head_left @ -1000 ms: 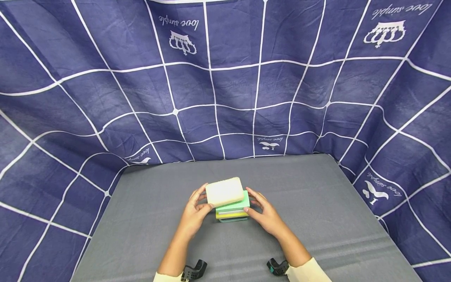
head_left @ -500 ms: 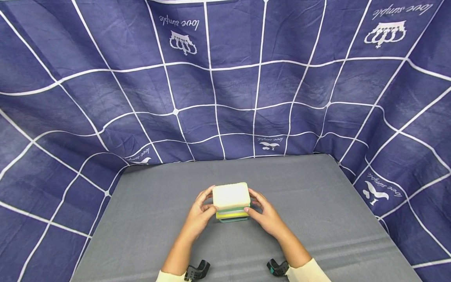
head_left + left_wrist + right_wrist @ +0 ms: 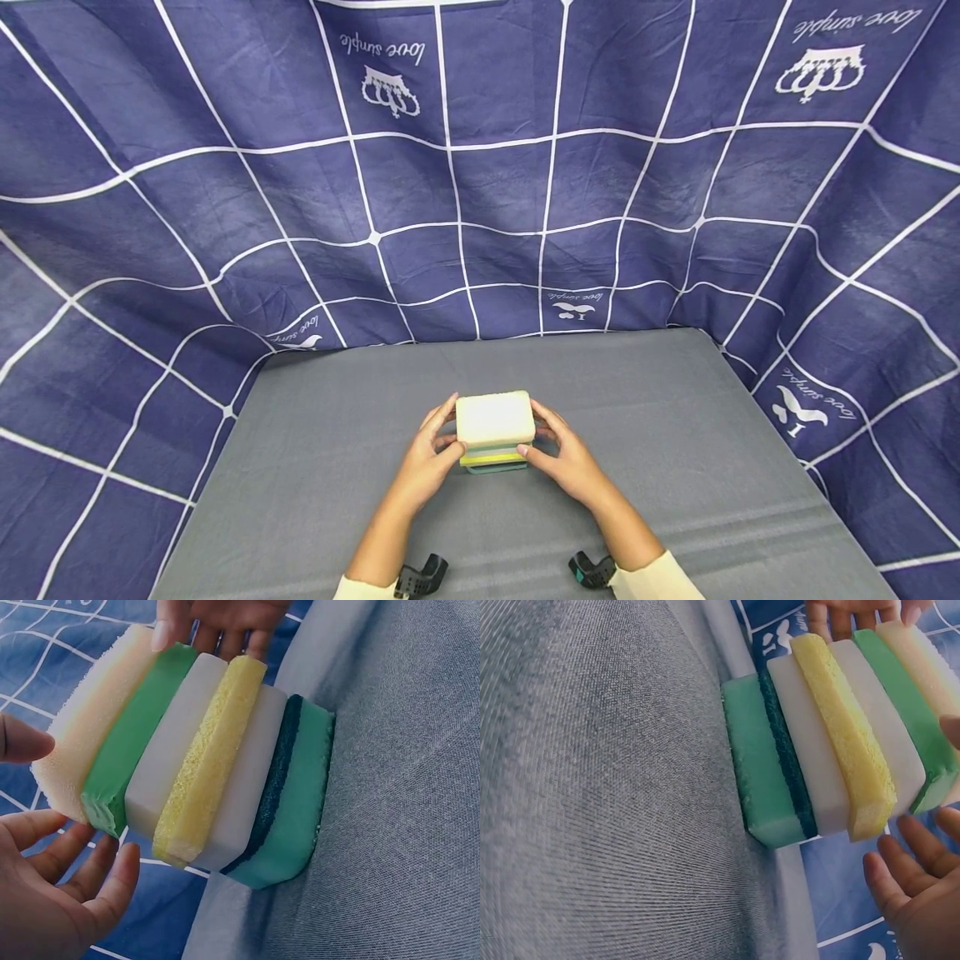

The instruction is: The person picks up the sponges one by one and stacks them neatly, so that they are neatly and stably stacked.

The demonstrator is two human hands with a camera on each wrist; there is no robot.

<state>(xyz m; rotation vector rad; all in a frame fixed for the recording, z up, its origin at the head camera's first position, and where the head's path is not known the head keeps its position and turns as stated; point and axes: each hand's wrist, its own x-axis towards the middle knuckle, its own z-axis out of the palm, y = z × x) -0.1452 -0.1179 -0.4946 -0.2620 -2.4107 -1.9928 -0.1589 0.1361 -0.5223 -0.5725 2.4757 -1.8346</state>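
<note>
Several sponges stand in one upright stack between the two hands. On top lies a cream sponge [image 3: 495,418], then a green sponge [image 3: 139,742], a white block [image 3: 176,724], a yellow sponge [image 3: 491,458], another white block [image 3: 806,742] and, at the bottom, a teal sponge with a dark scouring layer [image 3: 292,799]. My left hand [image 3: 426,462] holds the cream sponge by its left end, thumb at the front and index finger behind. On the other side, my right hand [image 3: 566,467] has its thumb against the stack's front right corner, its fingers fairly straight alongside.
The stack stands on a grey cloth-covered table [image 3: 337,433]. A blue curtain with white lines [image 3: 495,192] hangs behind it and down both sides. Each wrist wears a black camera mount, such as the left mount [image 3: 422,575].
My left hand has brought the cream sponge right and down, from tilted over the green sponge to squarely on top of the stack. The right hand has hardly moved.
</note>
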